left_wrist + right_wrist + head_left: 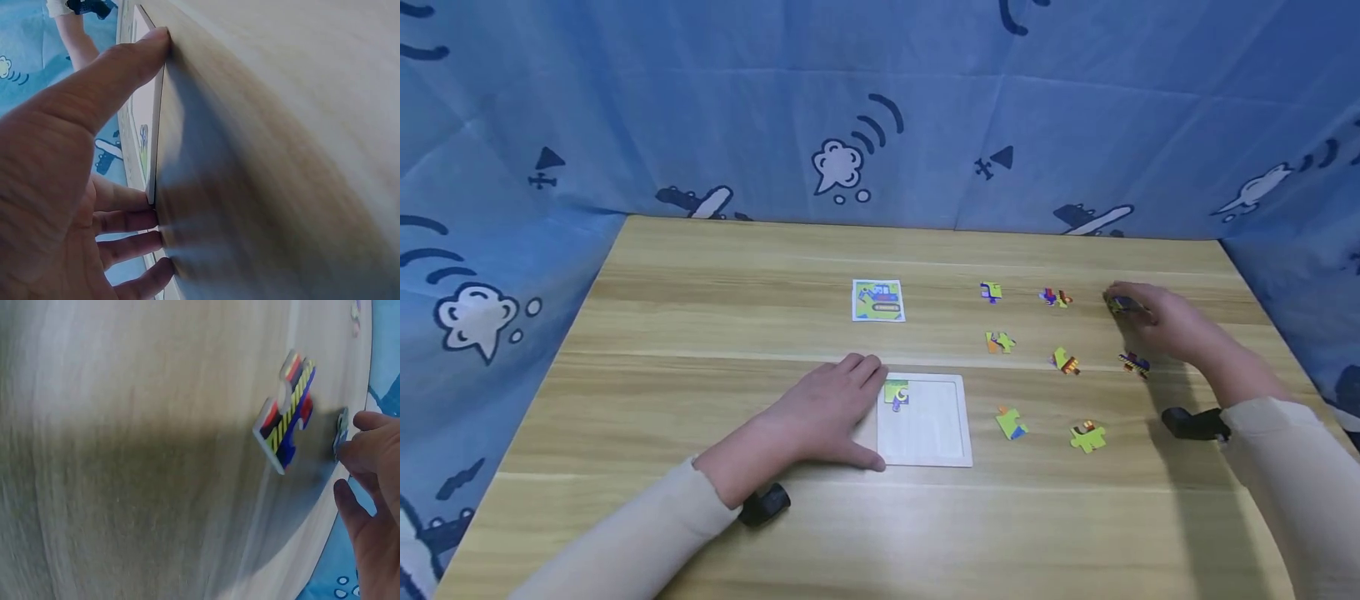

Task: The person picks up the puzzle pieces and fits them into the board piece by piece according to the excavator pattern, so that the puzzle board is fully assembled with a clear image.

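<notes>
We see the right hand [1165, 321] touching a flat, multicoloured jigsaw piece [341, 430] with loosely bent fingers, thumb apart, a yellow-and-black-striped jigsaw piece [290, 415] near them, and the left hand [823, 410], fingers spread, touching a pale, square tray [932, 429].

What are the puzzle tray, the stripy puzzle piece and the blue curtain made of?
Puzzle tray: probably thin wood or board, smooth and pale, with a flat, stiff rim.
Stripy puzzle piece: wood or thick card, I can't tell which; it has a colourful printed face and a pale, plain edge.
Blue curtain: likely thin printed cloth, because it shows creases and soft folds.
</notes>
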Action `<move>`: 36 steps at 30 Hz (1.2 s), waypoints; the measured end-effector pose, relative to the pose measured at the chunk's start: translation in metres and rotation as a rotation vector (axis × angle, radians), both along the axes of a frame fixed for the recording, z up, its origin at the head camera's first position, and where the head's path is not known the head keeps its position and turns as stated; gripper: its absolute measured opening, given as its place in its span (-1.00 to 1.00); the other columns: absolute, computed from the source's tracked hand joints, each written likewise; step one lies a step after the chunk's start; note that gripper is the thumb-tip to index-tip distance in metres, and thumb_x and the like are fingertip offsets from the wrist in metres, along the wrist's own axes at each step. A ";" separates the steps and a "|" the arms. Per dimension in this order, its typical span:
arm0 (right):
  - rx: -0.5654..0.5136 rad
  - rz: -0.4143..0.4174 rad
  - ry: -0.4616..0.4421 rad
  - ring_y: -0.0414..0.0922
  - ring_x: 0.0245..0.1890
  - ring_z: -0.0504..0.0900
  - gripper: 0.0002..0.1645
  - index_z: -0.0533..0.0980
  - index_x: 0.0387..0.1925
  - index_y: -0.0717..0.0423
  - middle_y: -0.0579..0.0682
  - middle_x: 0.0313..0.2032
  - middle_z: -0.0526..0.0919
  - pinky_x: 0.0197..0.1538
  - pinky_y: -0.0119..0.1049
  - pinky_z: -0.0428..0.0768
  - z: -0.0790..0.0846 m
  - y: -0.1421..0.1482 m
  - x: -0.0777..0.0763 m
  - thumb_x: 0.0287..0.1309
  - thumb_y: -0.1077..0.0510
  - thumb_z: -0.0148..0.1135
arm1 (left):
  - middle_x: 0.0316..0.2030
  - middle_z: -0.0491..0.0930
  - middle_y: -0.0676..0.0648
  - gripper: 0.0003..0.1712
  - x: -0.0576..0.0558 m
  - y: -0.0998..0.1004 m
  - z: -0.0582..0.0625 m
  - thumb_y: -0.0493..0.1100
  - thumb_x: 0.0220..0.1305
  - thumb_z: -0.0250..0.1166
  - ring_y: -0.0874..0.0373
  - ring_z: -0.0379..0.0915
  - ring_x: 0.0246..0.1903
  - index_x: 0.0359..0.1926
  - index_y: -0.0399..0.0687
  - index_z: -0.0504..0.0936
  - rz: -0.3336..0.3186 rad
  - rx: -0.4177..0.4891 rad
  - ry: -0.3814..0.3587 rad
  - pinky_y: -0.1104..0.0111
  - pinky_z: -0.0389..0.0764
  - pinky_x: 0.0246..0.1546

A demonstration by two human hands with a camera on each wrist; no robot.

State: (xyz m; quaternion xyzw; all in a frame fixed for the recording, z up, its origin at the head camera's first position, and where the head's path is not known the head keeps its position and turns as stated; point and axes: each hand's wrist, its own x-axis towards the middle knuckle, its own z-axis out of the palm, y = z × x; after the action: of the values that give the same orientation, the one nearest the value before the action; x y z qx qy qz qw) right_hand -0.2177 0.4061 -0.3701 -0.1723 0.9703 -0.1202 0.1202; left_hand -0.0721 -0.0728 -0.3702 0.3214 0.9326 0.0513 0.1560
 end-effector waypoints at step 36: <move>0.015 -0.033 0.200 0.29 -0.16 0.70 -0.64 0.62 0.07 0.49 0.48 -0.06 0.67 -0.06 0.29 0.67 -0.009 0.011 0.009 0.27 0.37 0.33 | 0.46 0.34 -0.12 0.32 0.001 -0.005 -0.005 0.56 0.07 0.38 -0.01 0.26 0.45 0.57 -0.22 0.21 -0.011 0.053 0.011 0.09 0.46 0.42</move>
State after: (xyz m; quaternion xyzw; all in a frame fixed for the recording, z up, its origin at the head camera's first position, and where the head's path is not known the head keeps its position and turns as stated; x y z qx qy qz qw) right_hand -0.2089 0.4171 -0.3796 -0.1667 0.9810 -0.0971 0.0222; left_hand -0.0707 -0.0779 -0.3755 0.3308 0.9300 0.0733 0.1424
